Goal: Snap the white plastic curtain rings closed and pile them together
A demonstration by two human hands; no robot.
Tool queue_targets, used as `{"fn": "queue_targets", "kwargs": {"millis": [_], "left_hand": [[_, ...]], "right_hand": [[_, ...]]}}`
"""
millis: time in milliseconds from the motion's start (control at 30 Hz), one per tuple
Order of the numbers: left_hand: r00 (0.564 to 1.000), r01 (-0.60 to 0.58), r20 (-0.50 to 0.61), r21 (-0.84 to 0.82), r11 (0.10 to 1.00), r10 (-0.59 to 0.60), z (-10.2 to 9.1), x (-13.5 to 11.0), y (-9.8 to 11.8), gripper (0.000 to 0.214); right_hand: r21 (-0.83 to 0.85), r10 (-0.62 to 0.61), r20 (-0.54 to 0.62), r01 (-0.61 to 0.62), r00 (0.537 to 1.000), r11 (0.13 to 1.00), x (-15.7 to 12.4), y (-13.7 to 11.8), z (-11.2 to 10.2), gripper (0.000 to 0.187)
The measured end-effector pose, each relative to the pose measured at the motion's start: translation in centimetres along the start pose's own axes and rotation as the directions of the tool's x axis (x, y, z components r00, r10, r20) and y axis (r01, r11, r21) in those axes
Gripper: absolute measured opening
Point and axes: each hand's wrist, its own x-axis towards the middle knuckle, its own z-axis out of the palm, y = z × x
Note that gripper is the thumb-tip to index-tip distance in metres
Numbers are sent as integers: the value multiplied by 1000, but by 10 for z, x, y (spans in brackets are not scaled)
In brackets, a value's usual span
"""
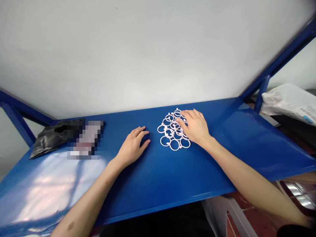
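Note:
A loose cluster of thin white rings with small round knobs [174, 144], perhaps curtain rings, lies on the blue tabletop [158, 181]. Over the right side of the cluster rests my right hand [195, 126], its thumb apart from the fingers and its fingertips at the rings. Part of the pile is hidden beneath that hand. To the left of the rings, my left hand [134, 144] lies on the bare surface with fingers stretched out and thumb spread. It holds nothing and does not touch the rings.
A crumpled black plastic bag [46, 140] and a blurred-out flat object [87, 138] lie at the left. Blue frame bars [278, 56] rise at both sides. A pale wall [148, 59] stands behind. A clear plastic package [291, 102] sits beyond the right edge.

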Motion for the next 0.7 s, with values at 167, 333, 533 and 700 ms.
{"fn": "queue_targets", "kwargs": {"millis": [167,333,533,700], "left_hand": [[999,-28,-30,-5,1000,28,-2,1,-2,33],[973,-212,-116,-101,972,200,-3,0,23,25],[943,-327,-66,7,945,327,3,-3,46,20],[959,-274,-85,-50,960,269,-4,-4,34,10]], "right_hand": [[20,22,-117,-20,993,1000,4,10,-3,49],[85,-99,-90,107,991,991,2,6,1,36],[253,-366,-8,356,931,900,-7,-17,5,28],[350,-558,55,508,828,787,-16,-35,3,32]]}}
